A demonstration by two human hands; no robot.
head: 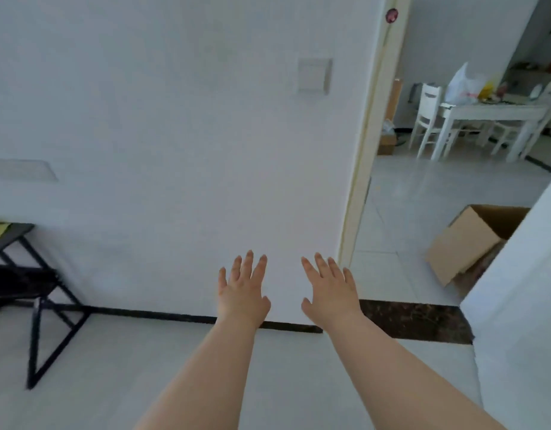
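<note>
Reaching forward with left hand (241, 293) and right hand (328, 294) side by side, backs up, fingers (248, 262) straight and spread apart, holding nothing. Hovering before the white wall (174, 135), low down just above its dark skirting strip (174, 316), near the door frame (358, 181) on the right; touching or apart, impossible to tell. Flanked by a black-framed desk (12, 238) far left and an open cardboard box (463, 243) on the tiled floor (407, 187) beyond the doorway
</note>
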